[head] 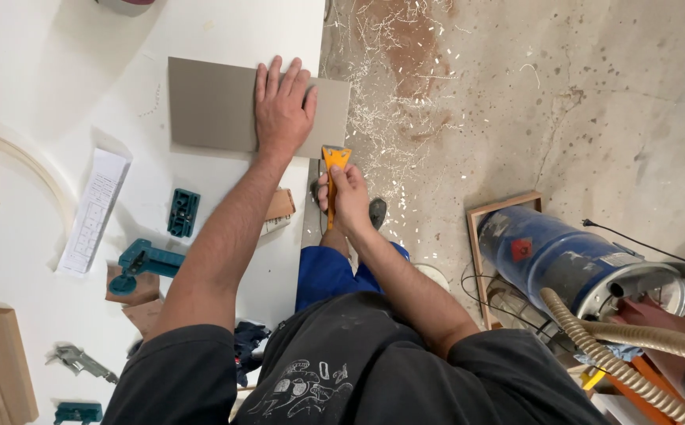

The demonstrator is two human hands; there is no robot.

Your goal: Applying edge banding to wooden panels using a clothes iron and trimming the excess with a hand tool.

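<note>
Clearly pressed flat: left hand (282, 106), fingers spread and released, palm down on a grey rectangular panel (216, 106) at upper centre of the frame, likely pinning it against sliding. Panel lying on the white desk (59, 86), its right end poking past the desk edge over the floor, probably to leave that edge free for scraping. Right hand (346, 197) just below, clenched around the handle of a yellow scraper (335, 161), blade up against the panel's lower edge near the overhanging corner.

Scattered at left of the frame: a printed paper sheet (94, 208), 2 teal jigs (183, 212) (142, 260), wood offcuts at lower left, a metal tool (79, 360) near the bottom. Pale shavings (382, 102) strewn across the concrete floor (594, 94) at upper centre. At lower right, a blue drum-shaped extractor (571, 264) with a ribbed hose (618, 366), lying on its side.
</note>
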